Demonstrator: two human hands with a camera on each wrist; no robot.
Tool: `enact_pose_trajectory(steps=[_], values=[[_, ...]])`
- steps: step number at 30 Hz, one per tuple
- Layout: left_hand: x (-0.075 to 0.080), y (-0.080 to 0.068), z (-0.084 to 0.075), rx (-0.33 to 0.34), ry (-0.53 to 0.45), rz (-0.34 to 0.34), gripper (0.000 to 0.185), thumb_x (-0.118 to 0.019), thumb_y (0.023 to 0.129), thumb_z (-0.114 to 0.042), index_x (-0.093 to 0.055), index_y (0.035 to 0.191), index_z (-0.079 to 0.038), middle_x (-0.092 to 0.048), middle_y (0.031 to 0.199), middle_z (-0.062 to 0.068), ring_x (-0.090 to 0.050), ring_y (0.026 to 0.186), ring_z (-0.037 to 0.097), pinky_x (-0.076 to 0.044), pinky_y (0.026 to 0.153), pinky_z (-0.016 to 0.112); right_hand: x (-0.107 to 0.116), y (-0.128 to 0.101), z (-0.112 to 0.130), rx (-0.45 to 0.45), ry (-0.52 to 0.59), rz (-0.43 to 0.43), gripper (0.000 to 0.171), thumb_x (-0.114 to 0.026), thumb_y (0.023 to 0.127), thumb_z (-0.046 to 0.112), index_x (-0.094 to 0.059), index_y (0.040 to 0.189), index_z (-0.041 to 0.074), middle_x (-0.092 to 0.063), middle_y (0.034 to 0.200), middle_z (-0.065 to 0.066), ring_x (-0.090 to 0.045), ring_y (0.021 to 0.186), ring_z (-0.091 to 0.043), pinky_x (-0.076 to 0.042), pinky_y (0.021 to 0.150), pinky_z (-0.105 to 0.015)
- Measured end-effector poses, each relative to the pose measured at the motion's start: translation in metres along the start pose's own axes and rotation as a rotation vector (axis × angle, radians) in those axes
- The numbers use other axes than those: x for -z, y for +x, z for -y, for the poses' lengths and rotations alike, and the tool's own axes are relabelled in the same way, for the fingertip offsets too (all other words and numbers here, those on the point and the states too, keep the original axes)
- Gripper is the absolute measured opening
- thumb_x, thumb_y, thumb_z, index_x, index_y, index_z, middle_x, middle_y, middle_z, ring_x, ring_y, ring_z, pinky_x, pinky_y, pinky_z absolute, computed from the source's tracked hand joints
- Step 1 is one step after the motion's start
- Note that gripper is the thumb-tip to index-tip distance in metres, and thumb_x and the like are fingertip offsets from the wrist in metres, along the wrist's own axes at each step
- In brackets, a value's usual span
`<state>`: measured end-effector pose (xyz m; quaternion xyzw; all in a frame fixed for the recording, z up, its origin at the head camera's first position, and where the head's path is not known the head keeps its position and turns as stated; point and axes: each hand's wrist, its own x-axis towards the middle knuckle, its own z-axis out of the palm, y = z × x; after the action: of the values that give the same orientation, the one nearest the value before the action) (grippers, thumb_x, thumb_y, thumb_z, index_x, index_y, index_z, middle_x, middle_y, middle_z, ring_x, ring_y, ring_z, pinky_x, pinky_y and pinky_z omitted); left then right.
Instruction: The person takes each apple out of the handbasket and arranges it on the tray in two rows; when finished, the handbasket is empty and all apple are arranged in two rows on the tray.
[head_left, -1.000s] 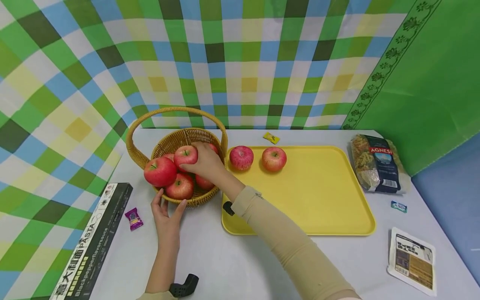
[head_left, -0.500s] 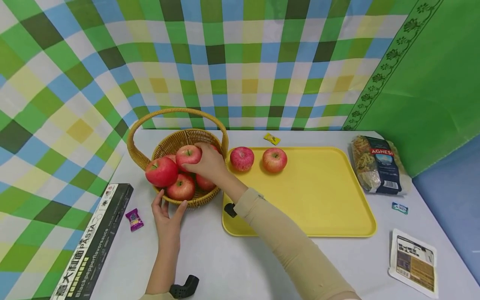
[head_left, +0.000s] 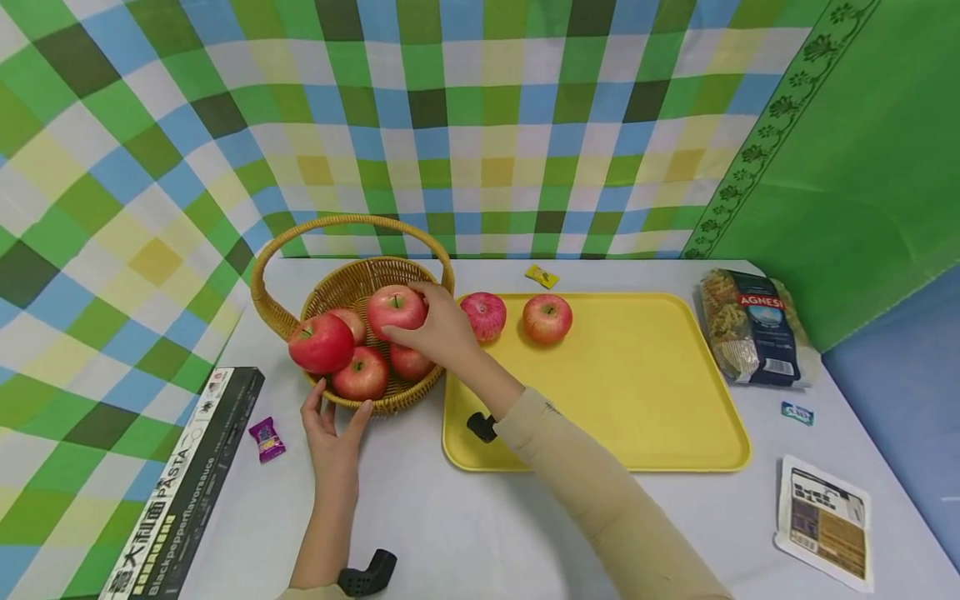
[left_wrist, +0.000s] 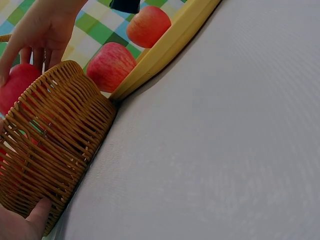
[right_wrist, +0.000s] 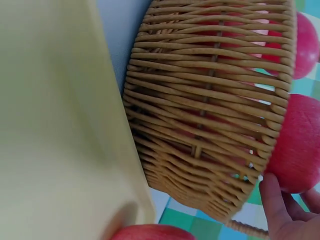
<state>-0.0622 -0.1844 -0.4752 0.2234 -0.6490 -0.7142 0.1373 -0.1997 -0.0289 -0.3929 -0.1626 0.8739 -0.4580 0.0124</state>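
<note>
A wicker basket (head_left: pixel 393 406) with a tall arched handle holds several red apples. My right hand (head_left: pixel 442 329) grips one apple (head_left: pixel 396 309) over the right side of the basket. That apple shows beside the rim in the right wrist view. At the front of the basket, my left hand (head_left: pixel 333 433) holds the rim and wall, with its thumb (left_wrist: pixel 39 215) against the weave. A large red apple (head_left: pixel 321 343) sits high at the left rim, above another apple (head_left: pixel 362 374). On the yellow tray (head_left: pixel 622 392), a streaked apple (head_left: pixel 483 316) and a paler apple (head_left: pixel 547 318) stand along the back.
A black pasta box (head_left: pixel 187 475) and a purple candy (head_left: pixel 267 439) lie left of the basket. Behind the tray is a yellow packet (head_left: pixel 542 276). To its right lie a pasta bag (head_left: pixel 757 329), a small blue-green packet (head_left: pixel 797 413) and a flat white pouch (head_left: pixel 823 523).
My right hand has carried its apple rightward within the basket, uncovering more of the apple behind. The left hand stays at the basket's front.
</note>
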Motion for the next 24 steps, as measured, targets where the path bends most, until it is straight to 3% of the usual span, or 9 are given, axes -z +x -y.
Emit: enact_pose_trajectory(steps=[7, 12, 24], values=[[0.0, 0.0, 0.001, -0.006, 0.004, -0.001, 0.075, -0.074, 0.087, -0.026, -0.027, 0.145, -0.029, -0.015, 0.156, -0.006, -0.013, 0.145, 0.022, -0.031, 0.111, 0.036, 0.018, -0.02, -0.003, 0.056, 0.018, -0.013, 0.078, -0.078, 0.076, 0.047, -0.046, 0.139, 0.012, -0.051, 0.132, -0.004, -0.052, 0.115, -0.018, -0.05, 0.094, -0.035], [0.001, 0.001, 0.001, -0.009, 0.006, -0.001, 0.074, -0.073, 0.087, -0.025, -0.027, 0.145, -0.029, -0.015, 0.156, -0.007, -0.013, 0.145, 0.021, -0.031, 0.111, 0.037, 0.035, -0.037, -0.004, 0.075, 0.022, -0.03, 0.079, -0.079, 0.076, 0.046, -0.046, 0.138, 0.012, -0.051, 0.129, -0.002, -0.054, 0.104, -0.016, -0.053, 0.085, -0.03], [0.0, 0.0, 0.0, -0.015, -0.016, 0.005, 0.073, -0.073, 0.088, -0.02, -0.028, 0.145, -0.027, -0.016, 0.156, -0.006, -0.015, 0.145, 0.021, -0.031, 0.111, 0.037, 0.085, -0.076, -0.024, 0.155, 0.069, -0.13, 0.07, -0.084, 0.074, 0.032, -0.05, 0.133, 0.013, -0.053, 0.123, 0.0, -0.053, 0.104, -0.016, -0.055, 0.084, -0.035]])
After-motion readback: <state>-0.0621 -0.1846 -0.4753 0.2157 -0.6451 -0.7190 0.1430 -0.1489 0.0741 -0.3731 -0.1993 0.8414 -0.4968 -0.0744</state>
